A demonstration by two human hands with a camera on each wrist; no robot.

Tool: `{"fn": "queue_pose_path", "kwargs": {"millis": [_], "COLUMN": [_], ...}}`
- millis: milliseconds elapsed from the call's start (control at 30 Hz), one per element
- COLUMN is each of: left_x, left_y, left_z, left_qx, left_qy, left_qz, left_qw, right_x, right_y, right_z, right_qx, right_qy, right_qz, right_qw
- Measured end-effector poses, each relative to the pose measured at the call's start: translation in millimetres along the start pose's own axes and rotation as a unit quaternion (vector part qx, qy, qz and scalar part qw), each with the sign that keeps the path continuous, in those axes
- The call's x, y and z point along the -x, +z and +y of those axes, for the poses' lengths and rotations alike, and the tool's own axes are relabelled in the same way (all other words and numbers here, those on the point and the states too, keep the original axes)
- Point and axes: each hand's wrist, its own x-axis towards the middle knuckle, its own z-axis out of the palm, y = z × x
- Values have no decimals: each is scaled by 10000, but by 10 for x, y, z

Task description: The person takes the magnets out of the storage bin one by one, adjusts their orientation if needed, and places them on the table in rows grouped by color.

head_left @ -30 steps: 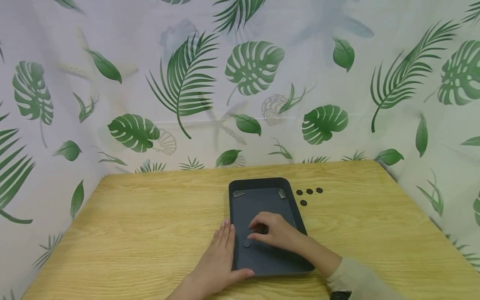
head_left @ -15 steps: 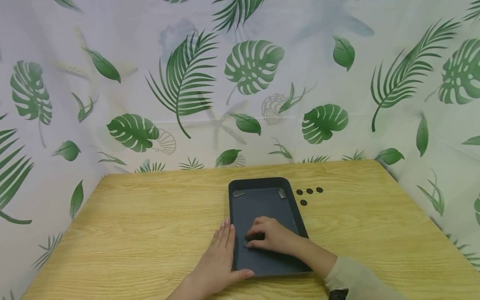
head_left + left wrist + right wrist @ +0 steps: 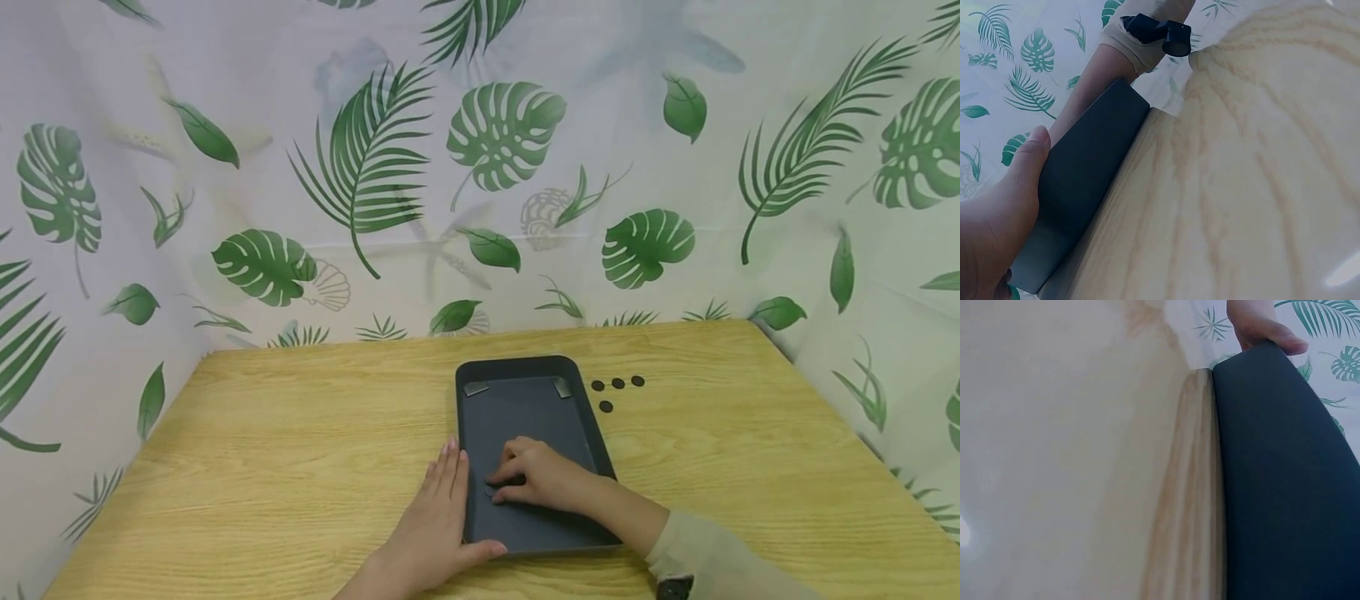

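Observation:
A dark rectangular tray (image 3: 517, 533) lies lengthwise on the wooden table. My left hand (image 3: 438, 521) presses along its left side with straight fingers, the thumb over the near left corner. In the left wrist view that thumb (image 3: 1029, 153) shows against the tray's outer wall (image 3: 1085, 181). Inside the tray, my right hand (image 3: 540, 477) has thumb and curled fingertips at a small dark disc (image 3: 489, 492) on the tray floor, pinching it near the left wall. Part of the disc is hidden by the fingers. The right wrist view shows only the tray's outer wall (image 3: 1285, 469) and the left hand beyond.
Several black discs (image 3: 618, 383) lie on the table right of the tray's far end. Grey flat pieces (image 3: 476, 388) sit in the tray's two far corners. A leaf-patterned cloth (image 3: 405, 192) hangs behind the wooden table (image 3: 315, 442) and at its sides.
My right hand has lowered and shifted slightly left and nearer, its fingertips closing around the disc, which was fully visible on the tray floor before. The left hand and tray stay put.

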Motion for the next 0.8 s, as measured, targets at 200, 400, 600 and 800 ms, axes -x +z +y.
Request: {"fn": "queue_pose_path", "kwargs": {"millis": [200,400,600,800], "left_x": [-3,-1,-7,9], "left_y": [7,8,7,29], "left_z": [-5,-2,-6,-6], "left_qx": [5,-65,-136,-142], "left_qy": [29,51,49,121], "left_qz": [27,70,109,207], "left_qw": [10000,9999,9998,9996], "right_x": [8,3,-10,6], "right_y": [-3,-13,-25,-25], "right_z": [26,21,4,4], "right_qx": [42,78,21,-58], "right_qy": [-182,-362,-526,-571], "right_qz": [44,-10,-139,-323], "right_qw": [9998,9993,9985,9978]}}
